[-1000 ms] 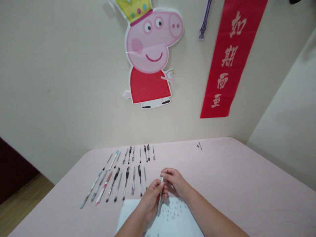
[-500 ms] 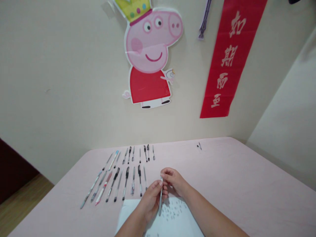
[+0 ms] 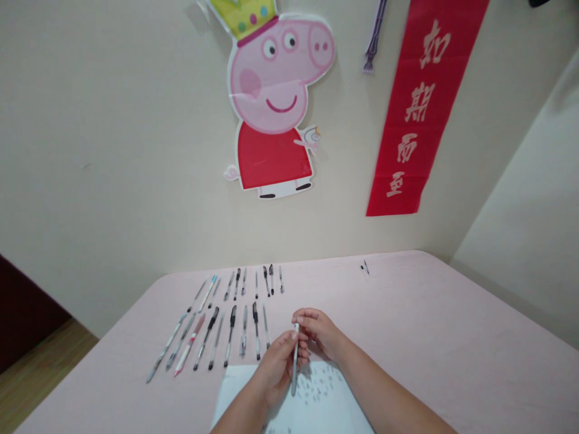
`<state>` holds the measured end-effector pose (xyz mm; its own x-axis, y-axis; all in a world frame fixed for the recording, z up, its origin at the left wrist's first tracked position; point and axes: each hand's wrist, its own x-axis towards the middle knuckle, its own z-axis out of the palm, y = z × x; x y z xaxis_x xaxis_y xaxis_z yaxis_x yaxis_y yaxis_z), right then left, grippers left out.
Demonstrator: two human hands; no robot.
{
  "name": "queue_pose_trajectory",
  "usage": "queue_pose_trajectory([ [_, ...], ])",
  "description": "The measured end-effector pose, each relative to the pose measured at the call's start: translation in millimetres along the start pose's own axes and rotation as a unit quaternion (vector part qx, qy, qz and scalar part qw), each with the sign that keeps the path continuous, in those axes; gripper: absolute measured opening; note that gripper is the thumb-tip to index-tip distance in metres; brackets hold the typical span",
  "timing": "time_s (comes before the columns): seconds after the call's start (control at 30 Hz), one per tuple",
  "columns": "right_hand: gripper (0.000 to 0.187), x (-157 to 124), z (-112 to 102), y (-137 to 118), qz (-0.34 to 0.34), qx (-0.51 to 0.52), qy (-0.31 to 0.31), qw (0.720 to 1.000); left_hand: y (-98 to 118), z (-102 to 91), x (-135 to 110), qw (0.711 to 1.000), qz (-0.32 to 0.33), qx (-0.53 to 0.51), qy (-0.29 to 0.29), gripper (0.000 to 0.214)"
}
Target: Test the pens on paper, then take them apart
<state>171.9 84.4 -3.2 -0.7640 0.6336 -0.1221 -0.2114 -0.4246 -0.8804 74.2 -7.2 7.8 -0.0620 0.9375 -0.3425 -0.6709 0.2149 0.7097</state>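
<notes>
A slim grey-and-white pen point(image 3: 294, 377) is held nearly upright over the paper. My left hand point(image 3: 281, 361) is closed round its middle, thumb on top. At the pen's upper end, the fingers of my right hand point(image 3: 319, 328) are pinched together; whether a small part sits between them is hidden. Beneath both hands lies a white sheet of paper point(image 3: 244, 377) with handwritten characters. Left of my hands, several pens are laid out in two rows, among them a black-capped pen point(image 3: 256, 330) and a red-and-white pen point(image 3: 190, 345).
The pink tabletop point(image 3: 434, 349) runs back to a pale wall. Near its far edge on the right lie a few small dark pen parts point(image 3: 366, 267). A cartoon pig cutout point(image 3: 275, 120) and a red banner point(image 3: 414, 120) hang on the wall.
My right fingertips have shifted slightly up and left at the pen's top, and more of its white end shows. The left hand keeps its hold.
</notes>
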Motion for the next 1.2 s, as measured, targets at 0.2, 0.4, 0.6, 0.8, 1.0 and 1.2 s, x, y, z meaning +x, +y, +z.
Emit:
queue_pose_trajectory([
  [0.2, 0.037, 0.5, -0.3, 0.5, -0.009, -0.018, 0.034, 0.999, -0.5, -1.8, 0.8, 1.0, 0.005, 0.003, -0.007, 0.019],
  [0.4, 0.036, 1.2, -0.8, 1.1, -0.001, 0.004, 0.004, 1.0, -2.8, -4.1, 3.3, 1.0, 0.002, 0.0, -0.004, 0.019],
  [0.6, 0.033, 2.1, -2.9, 5.2, 0.003, 0.0, 0.007, 1.0, -2.4, -2.6, 1.8, 1.0, 0.001, -0.003, 0.002, 0.018],
  [0.8, 0.034, 3.0, -4.7, 4.0, -0.006, -0.004, 0.0, 1.0, -3.1, -2.6, 1.8, 1.0, 0.004, -0.001, -0.008, 0.019],
  [1.0, 0.034, 1.9, -1.7, 2.1, -0.012, -0.028, 0.023, 0.999, -2.1, -1.8, 2.6, 1.0, 0.007, 0.002, -0.006, 0.019],
  [1.2, 0.032, 0.5, -1.6, 0.3, 0.0, -0.012, 0.007, 1.0, -0.2, -0.2, -0.3, 1.0, 0.003, -0.002, -0.009, 0.018],
])
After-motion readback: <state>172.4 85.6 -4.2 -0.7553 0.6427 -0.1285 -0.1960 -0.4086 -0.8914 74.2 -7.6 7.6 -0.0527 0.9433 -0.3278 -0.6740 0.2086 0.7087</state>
